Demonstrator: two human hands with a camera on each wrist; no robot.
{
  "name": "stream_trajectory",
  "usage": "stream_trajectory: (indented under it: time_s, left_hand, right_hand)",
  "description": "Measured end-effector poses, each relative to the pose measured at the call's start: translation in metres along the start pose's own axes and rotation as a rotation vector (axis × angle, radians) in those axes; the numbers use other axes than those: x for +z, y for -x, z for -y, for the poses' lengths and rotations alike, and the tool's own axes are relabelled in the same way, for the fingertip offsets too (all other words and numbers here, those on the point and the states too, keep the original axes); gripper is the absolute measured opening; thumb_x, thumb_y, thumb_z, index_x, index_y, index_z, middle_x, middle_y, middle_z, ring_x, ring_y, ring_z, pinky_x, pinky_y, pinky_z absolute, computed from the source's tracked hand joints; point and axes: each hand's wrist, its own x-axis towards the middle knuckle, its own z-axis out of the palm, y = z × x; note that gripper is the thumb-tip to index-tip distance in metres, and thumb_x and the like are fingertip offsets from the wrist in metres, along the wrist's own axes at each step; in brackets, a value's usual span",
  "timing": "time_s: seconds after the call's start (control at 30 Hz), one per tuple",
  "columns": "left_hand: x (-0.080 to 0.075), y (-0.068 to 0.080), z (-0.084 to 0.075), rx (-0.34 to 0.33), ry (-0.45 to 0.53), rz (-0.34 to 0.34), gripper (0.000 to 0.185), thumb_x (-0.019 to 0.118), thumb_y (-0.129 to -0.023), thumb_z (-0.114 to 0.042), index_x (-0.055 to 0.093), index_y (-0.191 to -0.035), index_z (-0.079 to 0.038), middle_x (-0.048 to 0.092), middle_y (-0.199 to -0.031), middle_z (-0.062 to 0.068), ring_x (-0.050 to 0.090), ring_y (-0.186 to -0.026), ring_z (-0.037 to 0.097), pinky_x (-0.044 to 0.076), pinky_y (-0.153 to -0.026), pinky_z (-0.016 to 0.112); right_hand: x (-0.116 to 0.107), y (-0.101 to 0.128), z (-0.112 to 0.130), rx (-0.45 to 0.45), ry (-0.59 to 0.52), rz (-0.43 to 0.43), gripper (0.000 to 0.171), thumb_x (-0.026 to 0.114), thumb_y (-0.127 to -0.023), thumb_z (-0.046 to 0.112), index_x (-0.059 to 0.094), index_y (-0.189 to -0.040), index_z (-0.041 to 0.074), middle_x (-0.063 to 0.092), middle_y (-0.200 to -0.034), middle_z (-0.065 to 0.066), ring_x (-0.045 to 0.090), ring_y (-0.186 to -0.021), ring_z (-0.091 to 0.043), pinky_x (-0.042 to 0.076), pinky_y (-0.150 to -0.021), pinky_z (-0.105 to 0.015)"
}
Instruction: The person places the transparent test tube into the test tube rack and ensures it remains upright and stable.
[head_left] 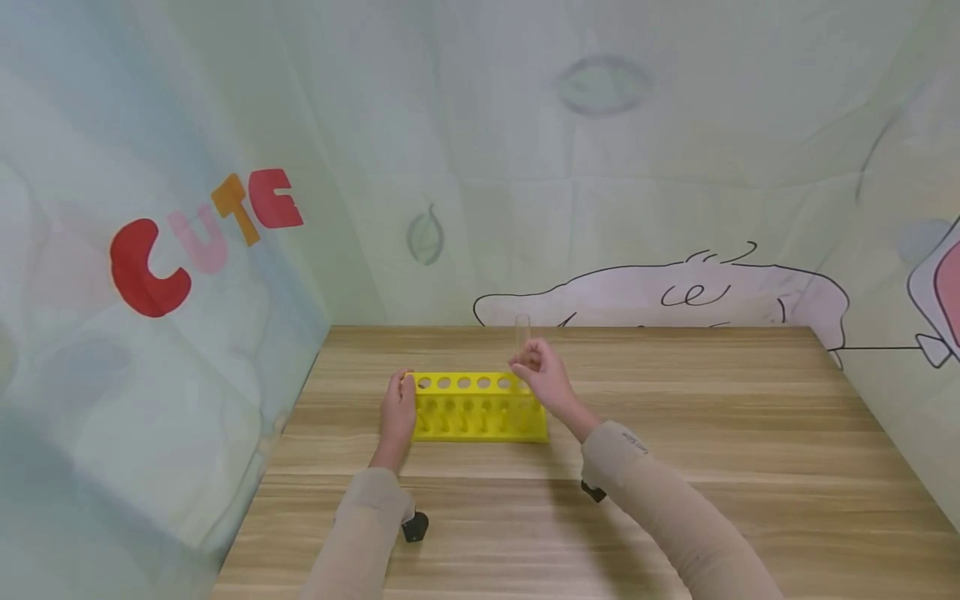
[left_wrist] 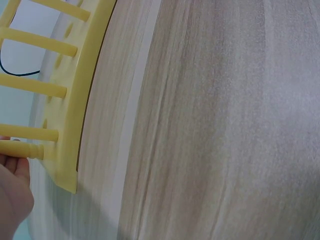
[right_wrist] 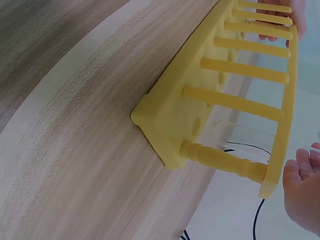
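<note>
Pinched clear tube (head_left: 522,327) upright with right hand (head_left: 551,383); gripped yellow rack (head_left: 480,394) with left hand (head_left: 397,408); likely needed gentle, vertical guiding.

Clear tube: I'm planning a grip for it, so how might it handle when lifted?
The clear tube is probably stiff: it shows no bend above the right hand. Its slim, see-through body looks light, possibly fragile. Its rounded sides might roll if laid down.

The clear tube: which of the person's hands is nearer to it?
Right. The right hand pinches the clear tube at the right end of the yellow rack; the left hand holds the rack's left end, away from the tube.
</note>
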Motion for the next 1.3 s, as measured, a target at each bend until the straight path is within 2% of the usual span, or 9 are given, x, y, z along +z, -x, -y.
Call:
stream_trajectory:
  time_s: [0.23, 0.5, 0.8, 1.03, 1.3]
  left_hand:
    - [-0.0006, 0.0007, 0.0005, 0.008, 0.003, 0.004, 0.049, 0.023, -0.094, -0.047, 0.037, -0.130, -0.016, 0.039, -0.136, 0.009, 0.037, -0.121, 0.025, 0.030, -0.102, 0.044]
    - [-0.0010, 0.0013, 0.0000, 0.004, -0.001, 0.006, 0.048, 0.023, -0.094, -0.046, 0.037, -0.129, -0.017, 0.040, -0.134, 0.008, 0.038, -0.119, 0.024, 0.030, -0.102, 0.043]
    - [-0.0002, -0.0004, 0.0012, -0.002, 0.010, 0.006, 0.049, 0.023, -0.093, -0.048, 0.037, -0.129, -0.018, 0.041, -0.132, 0.007, 0.039, -0.111, 0.022, 0.033, -0.099, 0.042]
    - [0.0000, 0.0000, 0.0017, 0.001, 0.003, 0.009, 0.051, 0.023, -0.093, -0.048, 0.035, -0.130, -0.017, 0.039, -0.135, 0.010, 0.037, -0.119, 0.024, 0.031, -0.102, 0.044]
    - [0.0015, 0.0004, 0.0002, -0.004, 0.008, -0.006, 0.049, 0.024, -0.093, -0.048, 0.037, -0.129, -0.018, 0.041, -0.133, 0.010, 0.040, -0.115, 0.024, 0.033, -0.100, 0.043]
  right_hand:
    - [-0.0002, 0.0012, -0.0029, -0.010, 0.013, 0.022, 0.018, 0.054, -0.083, -0.003, 0.039, -0.089, 0.005, 0.058, -0.094, -0.021, 0.058, -0.097, -0.027, 0.048, -0.083, -0.033]
    - [-0.0014, -0.0002, -0.0077, 0.002, 0.047, 0.028, 0.018, 0.055, -0.083, -0.002, 0.040, -0.090, 0.004, 0.059, -0.103, -0.025, 0.058, -0.095, -0.025, 0.048, -0.080, -0.032]
    - [-0.0023, 0.0010, -0.0071, 0.025, 0.072, 0.023, 0.018, 0.056, -0.082, -0.003, 0.042, -0.090, 0.006, 0.063, -0.103, -0.018, 0.059, -0.094, -0.024, 0.049, -0.078, -0.031]
    - [-0.0030, 0.0036, -0.0043, 0.043, 0.056, 0.028, 0.019, 0.055, -0.082, -0.004, 0.040, -0.089, 0.005, 0.061, -0.106, -0.020, 0.058, -0.098, -0.025, 0.049, -0.081, -0.033]
    - [-0.0020, 0.0021, -0.0075, 0.057, 0.091, 0.012, 0.021, 0.055, -0.082, -0.004, 0.040, -0.086, 0.009, 0.061, -0.106, -0.017, 0.057, -0.096, -0.023, 0.048, -0.081, -0.033]
